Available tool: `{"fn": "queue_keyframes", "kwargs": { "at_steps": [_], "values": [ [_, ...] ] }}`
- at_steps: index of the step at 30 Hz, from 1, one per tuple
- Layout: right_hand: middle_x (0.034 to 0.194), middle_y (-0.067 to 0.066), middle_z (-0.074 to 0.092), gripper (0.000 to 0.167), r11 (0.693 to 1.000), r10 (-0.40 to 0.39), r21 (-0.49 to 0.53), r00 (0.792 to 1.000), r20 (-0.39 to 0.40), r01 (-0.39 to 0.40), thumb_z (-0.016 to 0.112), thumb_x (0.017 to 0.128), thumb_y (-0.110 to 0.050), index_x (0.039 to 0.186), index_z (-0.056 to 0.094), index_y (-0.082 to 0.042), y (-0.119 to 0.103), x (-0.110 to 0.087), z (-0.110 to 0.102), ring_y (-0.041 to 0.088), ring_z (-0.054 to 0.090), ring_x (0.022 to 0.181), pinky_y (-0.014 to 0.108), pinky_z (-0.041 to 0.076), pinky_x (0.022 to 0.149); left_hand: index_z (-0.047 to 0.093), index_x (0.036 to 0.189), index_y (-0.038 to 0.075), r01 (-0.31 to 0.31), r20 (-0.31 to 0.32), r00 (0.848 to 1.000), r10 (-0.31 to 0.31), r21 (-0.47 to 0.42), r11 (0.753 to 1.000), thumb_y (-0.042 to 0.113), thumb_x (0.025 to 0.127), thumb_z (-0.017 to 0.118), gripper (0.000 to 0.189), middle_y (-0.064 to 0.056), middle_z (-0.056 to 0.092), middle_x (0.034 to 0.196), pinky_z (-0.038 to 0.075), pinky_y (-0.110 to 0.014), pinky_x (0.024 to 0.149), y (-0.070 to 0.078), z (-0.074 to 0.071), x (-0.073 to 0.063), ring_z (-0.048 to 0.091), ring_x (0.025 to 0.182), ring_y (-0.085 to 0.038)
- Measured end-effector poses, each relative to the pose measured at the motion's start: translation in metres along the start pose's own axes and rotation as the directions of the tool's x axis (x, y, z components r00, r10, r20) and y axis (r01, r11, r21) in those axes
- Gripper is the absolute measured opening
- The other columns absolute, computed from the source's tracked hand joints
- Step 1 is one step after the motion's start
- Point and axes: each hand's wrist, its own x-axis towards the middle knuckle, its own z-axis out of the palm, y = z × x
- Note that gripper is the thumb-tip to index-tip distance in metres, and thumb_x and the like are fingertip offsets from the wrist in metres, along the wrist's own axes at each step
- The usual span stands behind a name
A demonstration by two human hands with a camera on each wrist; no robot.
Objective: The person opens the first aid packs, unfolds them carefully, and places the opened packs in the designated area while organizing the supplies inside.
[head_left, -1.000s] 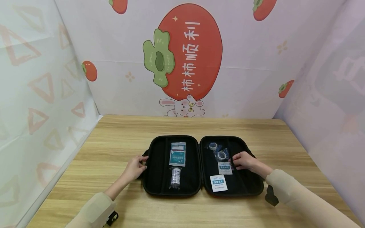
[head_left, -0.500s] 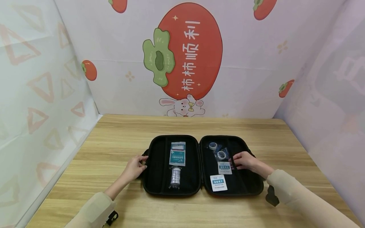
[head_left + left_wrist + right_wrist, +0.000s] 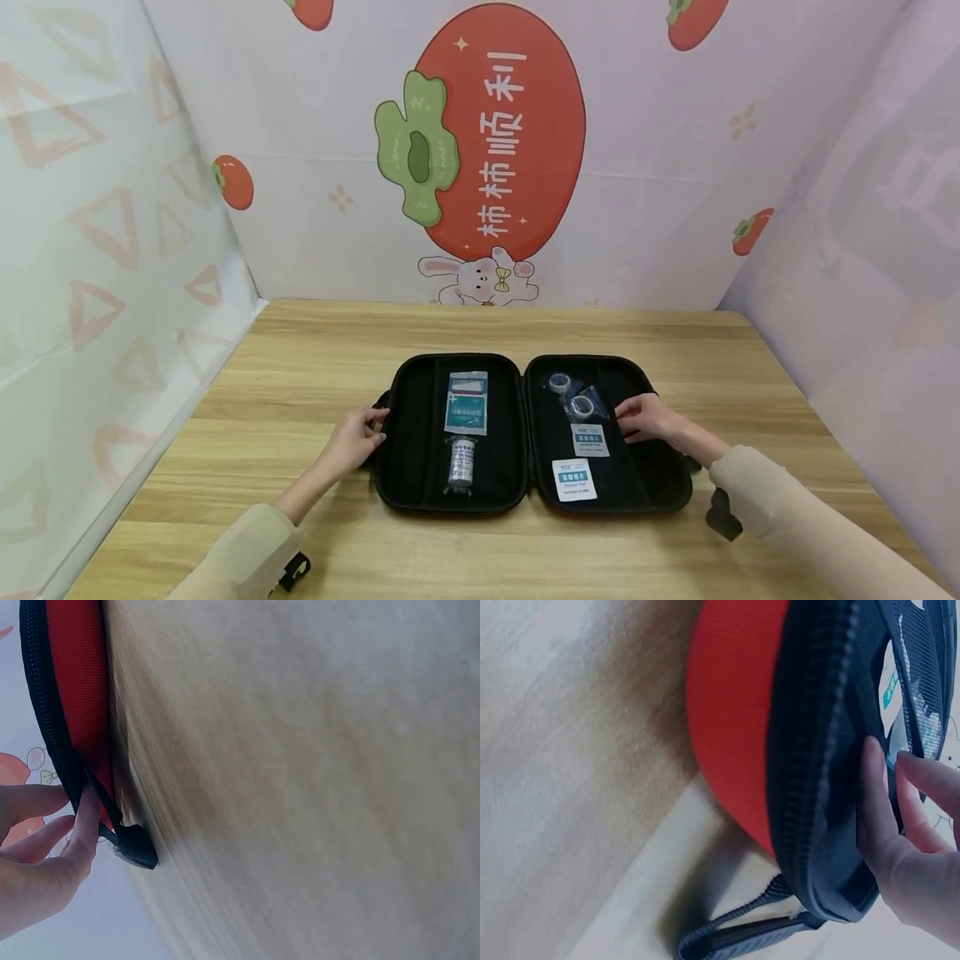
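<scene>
A zippered case (image 3: 408, 492), black inside and red outside, lies spread flat on the wooden table. At its left rim, my left hand (image 3: 356, 440) pinches the zipper edge (image 3: 52, 727). Over the right half, my right hand (image 3: 649, 419) holds the edge of the mesh pocket (image 3: 897, 637) between thumb and fingers. Left of these fingers lie two tape rolls (image 3: 582, 407) in clear wrap and two alcohol pad packets (image 3: 590, 440), apparently under the mesh. The left half holds a teal-and-white packet (image 3: 467, 404) and a wrapped bandage roll (image 3: 461, 463).
Wooden table top (image 3: 315, 350) surrounds the case. A zipper pull (image 3: 136, 846) hangs beside the left hand, and a strap handle (image 3: 742, 930) sticks out at the right end. A printed cloth backdrop (image 3: 637, 167) stands behind and along both sides.
My right hand has drawn slightly right, its fingertips coming out from behind the pocket edge. The left hand keeps its place. The packets and rolls stay where they were.
</scene>
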Motion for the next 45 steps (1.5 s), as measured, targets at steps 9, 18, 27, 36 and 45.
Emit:
{"fn": "queue_keyframes", "kwargs": {
  "at_steps": [9,18,27,36,45],
  "values": [
    [0.078,0.015,0.060,0.021,0.989,-0.113,-0.098,0.994,0.000,0.113,0.051,0.082,0.007,0.097,0.050,0.021,-0.008,-0.008,-0.005,0.020,0.059,0.068,0.037,0.052,0.063,0.052,0.113,-0.013,0.009,0.003,1.000,-0.009,-0.007,1.000,-0.011,0.077,0.057,0.037,-0.022,0.053,0.103,0.043,-0.021,0.052,0.001,0.000,0.001,0.051,0.061,-0.014],
    [0.079,0.017,0.059,0.021,0.964,-0.202,-0.176,0.979,0.005,0.200,0.050,0.082,0.006,0.098,0.053,0.019,-0.013,-0.016,-0.007,0.023,0.058,0.072,0.036,0.052,0.063,0.052,0.114,-0.013,0.020,0.006,1.000,-0.020,-0.009,1.000,-0.010,0.077,0.057,0.037,-0.021,0.053,0.102,0.043,-0.021,0.051,0.001,-0.001,0.002,0.049,0.061,-0.013],
    [0.080,0.010,0.058,0.020,0.942,-0.241,-0.244,0.971,-0.007,0.232,0.053,0.082,0.002,0.099,0.055,0.014,-0.019,-0.024,-0.005,0.019,0.055,0.075,0.033,0.051,0.064,0.052,0.113,-0.013,0.014,0.003,1.000,-0.014,-0.011,1.000,-0.011,0.076,0.057,0.037,-0.021,0.053,0.101,0.043,-0.021,0.051,0.001,-0.001,0.002,0.049,0.060,-0.013],
    [0.081,0.008,0.061,0.018,0.896,-0.326,-0.320,0.945,-0.003,0.308,0.057,0.081,0.001,0.096,0.060,0.010,-0.026,-0.026,0.000,0.016,0.056,0.071,0.022,0.048,0.061,0.053,0.113,-0.013,0.017,0.000,1.000,-0.017,-0.004,1.000,-0.011,0.076,0.057,0.037,-0.020,0.053,0.101,0.043,-0.021,0.052,0.002,0.000,0.001,0.050,0.061,-0.013],
    [0.084,0.010,0.060,0.018,0.876,-0.355,-0.335,0.934,0.043,0.348,0.059,0.080,0.000,0.096,0.061,0.007,-0.030,-0.028,0.010,0.014,0.055,0.072,0.022,0.047,0.063,0.052,0.113,-0.014,0.013,-0.001,1.000,-0.013,-0.019,1.000,-0.011,0.076,0.058,0.037,-0.021,0.053,0.101,0.044,-0.021,0.052,0.002,0.000,0.000,0.051,0.061,-0.013]
  ]
}}
